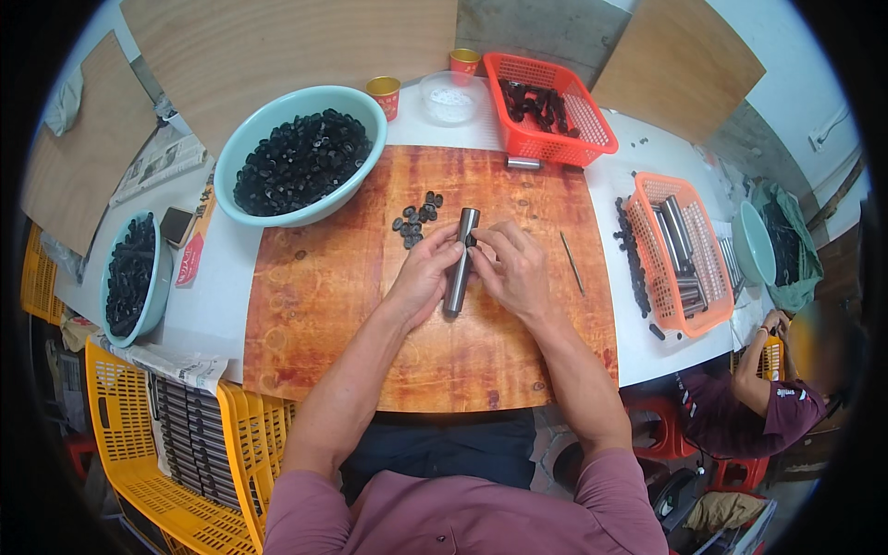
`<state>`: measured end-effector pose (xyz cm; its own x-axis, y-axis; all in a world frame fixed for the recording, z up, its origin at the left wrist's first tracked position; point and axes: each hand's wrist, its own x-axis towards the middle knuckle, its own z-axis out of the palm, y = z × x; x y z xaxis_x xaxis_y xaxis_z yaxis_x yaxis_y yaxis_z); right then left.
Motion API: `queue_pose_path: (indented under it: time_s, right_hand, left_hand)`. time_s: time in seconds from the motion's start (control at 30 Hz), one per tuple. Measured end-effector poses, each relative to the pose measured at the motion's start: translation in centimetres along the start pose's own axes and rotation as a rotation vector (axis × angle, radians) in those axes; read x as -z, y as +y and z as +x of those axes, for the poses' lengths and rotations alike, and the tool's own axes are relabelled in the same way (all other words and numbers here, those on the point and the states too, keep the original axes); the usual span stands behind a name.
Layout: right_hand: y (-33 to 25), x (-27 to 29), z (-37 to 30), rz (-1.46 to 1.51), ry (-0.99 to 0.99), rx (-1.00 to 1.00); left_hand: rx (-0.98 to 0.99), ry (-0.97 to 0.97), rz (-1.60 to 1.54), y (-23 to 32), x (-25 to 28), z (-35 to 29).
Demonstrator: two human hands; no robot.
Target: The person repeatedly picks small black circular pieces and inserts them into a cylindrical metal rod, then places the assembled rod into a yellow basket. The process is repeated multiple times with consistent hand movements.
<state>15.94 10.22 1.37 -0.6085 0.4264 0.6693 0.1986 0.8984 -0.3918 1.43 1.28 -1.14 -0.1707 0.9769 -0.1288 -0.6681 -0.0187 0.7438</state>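
A shiny grey metal tube (456, 289) stands slightly tilted over the brown wooden board (351, 342), its dark lower end toward me. My left hand (419, 279) is closed around its left side, with the thumb across the tube. Against the tube's right side, my right hand (514, 271) pinches a small black part (471, 240), mostly covered by the fingers. Just beyond my left hand lies a loose group of small oval black pieces (413, 225). To the right of my right hand, a thin metal rod (573, 262) rests on the board.
Black pieces fill a large pale-green basin (368, 176) at far left and a smaller basin (159, 296). A red basket (569, 146) stands far right; an orange basket (712, 319) of metal tubes is nearer. Yellow crates (245, 444) stand lower left. Another person (740, 407) sits at right.
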Motion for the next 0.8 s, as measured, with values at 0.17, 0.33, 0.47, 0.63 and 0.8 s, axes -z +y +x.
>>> queue_pose_path:
  time_s: [0.17, 0.33, 0.47, 0.63, 0.8]
  right_hand:
    - [-0.3, -0.3, 0.0, -0.105, 0.054, 0.107]
    - [-0.5, -1.2, -0.3, 0.007, 0.088, 0.081]
    - [-0.5, -1.5, -0.4, 0.437, 0.12, -0.37]
    - [1.5, -1.6, -0.4, 0.841, -0.069, -0.8]
    - [0.9, -1.4, -0.2, 0.891, -0.103, -0.827]
  left_hand:
    - [-0.012, 0.016, -0.024, -0.1, 0.1, 0.1]
    - [0.017, 0.047, 0.068, 0.1, 0.1, -0.2]
    - [0.09, 0.022, 0.067, 0.3, 0.5, -0.7]
    - [0.158, 0.018, 0.152, 0.4, -0.6, -1.0]
    - [0.146, -0.016, 0.211, 0.2, -0.3, -1.0]
